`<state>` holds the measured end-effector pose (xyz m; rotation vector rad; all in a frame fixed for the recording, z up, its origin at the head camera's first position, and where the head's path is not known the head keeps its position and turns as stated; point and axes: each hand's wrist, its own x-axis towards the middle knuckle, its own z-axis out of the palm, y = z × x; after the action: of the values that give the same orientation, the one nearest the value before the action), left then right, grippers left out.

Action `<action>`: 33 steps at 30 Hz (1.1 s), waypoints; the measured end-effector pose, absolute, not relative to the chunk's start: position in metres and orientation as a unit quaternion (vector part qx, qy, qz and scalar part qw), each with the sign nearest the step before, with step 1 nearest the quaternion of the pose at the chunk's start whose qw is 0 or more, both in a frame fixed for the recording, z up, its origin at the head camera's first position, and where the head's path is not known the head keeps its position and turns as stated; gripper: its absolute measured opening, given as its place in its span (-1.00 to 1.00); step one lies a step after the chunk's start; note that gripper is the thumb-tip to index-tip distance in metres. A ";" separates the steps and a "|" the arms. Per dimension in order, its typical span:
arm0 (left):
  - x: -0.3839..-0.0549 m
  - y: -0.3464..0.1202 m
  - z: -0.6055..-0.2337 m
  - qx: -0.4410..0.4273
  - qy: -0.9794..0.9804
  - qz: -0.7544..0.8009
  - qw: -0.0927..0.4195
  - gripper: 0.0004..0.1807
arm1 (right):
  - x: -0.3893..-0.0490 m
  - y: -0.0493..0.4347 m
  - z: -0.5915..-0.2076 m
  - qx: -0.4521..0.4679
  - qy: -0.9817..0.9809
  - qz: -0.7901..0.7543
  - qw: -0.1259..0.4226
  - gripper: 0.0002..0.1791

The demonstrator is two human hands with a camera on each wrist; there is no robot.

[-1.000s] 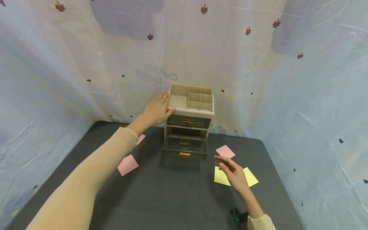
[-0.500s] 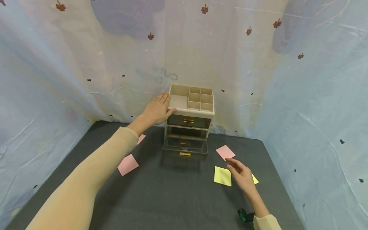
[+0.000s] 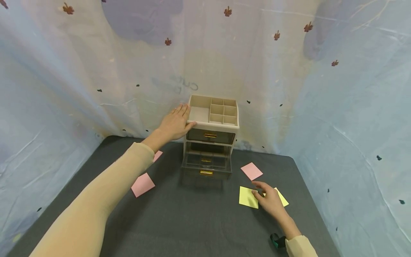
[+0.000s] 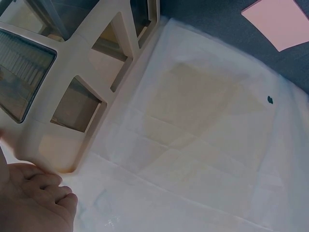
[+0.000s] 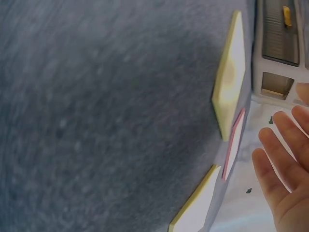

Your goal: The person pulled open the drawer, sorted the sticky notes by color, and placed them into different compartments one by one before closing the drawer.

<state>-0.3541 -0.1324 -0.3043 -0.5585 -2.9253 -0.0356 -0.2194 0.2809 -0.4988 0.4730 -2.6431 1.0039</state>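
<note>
My left hand rests on the left top edge of a cream desktop drawer organizer, fingers straight along its side. In the left wrist view the fingers lie right at the organizer's corner. A clear smoky drawer with a gold handle sticks out of the organizer's front. My right hand hovers over two yellow sticky note pads, its fingers relaxed and holding nothing. The left yellow pad shows mostly uncovered; the right yellow pad is partly hidden behind the hand.
A pink sticky note pad lies behind the yellow ones. At the left are another pink pad and a third pink pad, partly covered by the left arm. A patterned curtain hangs behind the dark table.
The right hand has shifted right and a little nearer to me, uncovering more of the left yellow pad. The left hand stays on the organizer.
</note>
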 end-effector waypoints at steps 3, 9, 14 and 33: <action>-0.354 -0.132 -0.304 -0.187 -0.979 -0.013 0.080 -0.08 | -0.221 0.283 -0.503 0.173 -0.922 0.322 0.131 -0.57; -0.353 -0.132 -0.303 -0.187 -0.979 -0.014 0.083 -0.09 | -0.223 0.286 -0.508 0.190 -0.931 0.291 0.111 -0.51; -0.352 -0.132 -0.303 -0.186 -0.979 -0.015 0.083 -0.08 | -0.225 0.285 -0.511 0.198 -0.937 0.272 0.093 -0.45; -0.353 -0.131 -0.304 -0.190 -0.978 -0.014 0.089 -0.09 | -0.226 0.283 -0.514 0.200 -0.944 0.260 0.043 -0.44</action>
<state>-0.3533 -0.1315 -0.3044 -0.5650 -2.9084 -0.0431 -0.2262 0.2826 -0.5137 0.6129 -2.8870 0.7950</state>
